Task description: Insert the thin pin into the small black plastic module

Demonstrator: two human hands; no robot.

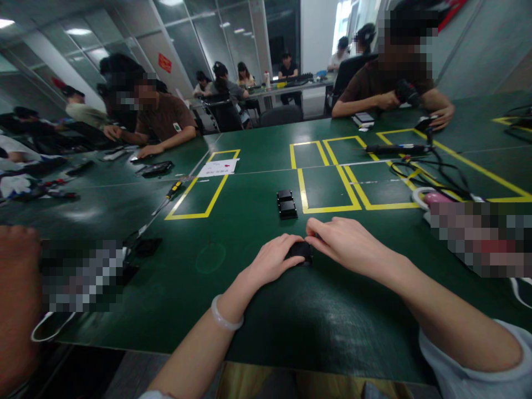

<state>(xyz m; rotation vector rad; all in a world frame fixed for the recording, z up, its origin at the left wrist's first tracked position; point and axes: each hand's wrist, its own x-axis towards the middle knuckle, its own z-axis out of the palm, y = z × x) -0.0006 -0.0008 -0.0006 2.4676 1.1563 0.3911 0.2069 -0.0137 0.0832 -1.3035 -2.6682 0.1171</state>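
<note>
My left hand (274, 257) is closed on a small black block (303, 253) that rests on the green table, thumb along its near side and fingers over its far side. A pale bangle circles that wrist. My right hand (343, 241) is curled at the block's right far corner, thumb and forefinger pinched together. Whatever lies between those fingertips is too small or hidden to make out. Just beyond my hands sits a black two-part piece (286, 204) with two dark square faces and small bright spots along its edges.
Yellow tape rectangles mark the green table (249, 310). A white paper (219, 167) lies beyond to the left, near a yellow-and-black tool (174, 190). Black cables (440, 172) and a pen-like tool (397, 149) lie at right. Co-workers sit across the table; another person's arm (19, 305) enters left.
</note>
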